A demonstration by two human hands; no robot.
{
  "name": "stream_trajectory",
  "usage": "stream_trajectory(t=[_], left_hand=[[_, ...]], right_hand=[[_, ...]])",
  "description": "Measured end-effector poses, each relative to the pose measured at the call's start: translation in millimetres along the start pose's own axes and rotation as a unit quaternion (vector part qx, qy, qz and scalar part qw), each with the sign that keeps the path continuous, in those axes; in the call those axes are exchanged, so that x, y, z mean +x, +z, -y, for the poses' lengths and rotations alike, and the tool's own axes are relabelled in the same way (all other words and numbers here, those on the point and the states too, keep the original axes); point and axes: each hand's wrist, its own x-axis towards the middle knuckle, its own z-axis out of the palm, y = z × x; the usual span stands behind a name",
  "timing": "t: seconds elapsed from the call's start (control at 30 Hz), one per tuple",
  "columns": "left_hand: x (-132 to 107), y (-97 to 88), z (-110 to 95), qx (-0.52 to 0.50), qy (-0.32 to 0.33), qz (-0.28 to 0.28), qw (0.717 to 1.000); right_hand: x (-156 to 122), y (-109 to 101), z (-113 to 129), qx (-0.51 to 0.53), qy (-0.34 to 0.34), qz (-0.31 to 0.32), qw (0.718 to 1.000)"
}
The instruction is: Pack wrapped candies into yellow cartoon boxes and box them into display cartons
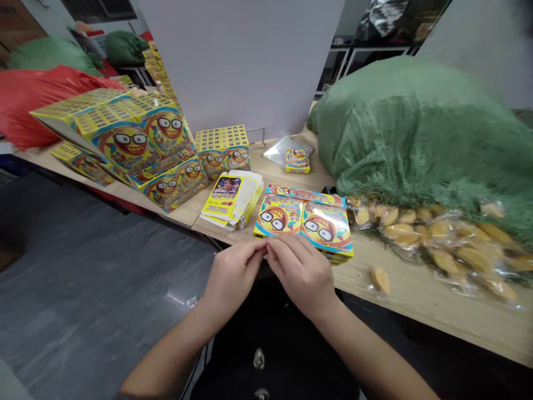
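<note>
Pinched together, left hand (233, 276) and right hand (298, 275) sit just below a yellow box (303, 221) (anything held: hidden).

We're in a packing workrm of some kind: long wooden table (420, 300) w/ stacks of printed cardboard boxes (129, 139), plastic bags of yellow pieces (441, 244), big green mesh sack (416, 128), red sack (41, 100) behind, grey floor (91, 289) below.

A stack of flat, glossy yellow cartons (303, 219), printed with cartoon faces in round glasses, lies on the desk (416, 300) just beyond the left hand (233, 275) and right hand (300, 273), their fingertips meeting at its near edge.
</note>
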Motion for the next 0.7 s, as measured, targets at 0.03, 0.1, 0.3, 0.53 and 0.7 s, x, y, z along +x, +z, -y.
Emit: stream_trajectory(t=[0.03,0.1,0.3,0.53,0.7], left_hand=[[-0.4,-0.2,-0.1,0.013,0.009,0.004,1.0],[-1.1,-0.6,0.1,0.024,0.012,0.01,1.0],[-4.5,-3.4,3.8,-0.055,-0.071,0.014,0.996],[-6.4,-7.7,6.1,-0.095,-0.093,0.005,0.991],[-6.0,-8.7,4.2,-0.019,-0.05,0.012,0.999]], right_hand=[[0.0,1.4,0.4,-0.012,-0.002,0.002,1.0],[0.3,4.3,0.5,-0.022,-0.003,0.011,1.0],[0.7,11.4,-5.3,0.117,0.088,0.043,0.988],[-2.0,9.2,-3.2,0.137,0.068,0.036,0.988],[-1.6,9.7,6.1,-0.012,-0.016,0.029,0.999]])
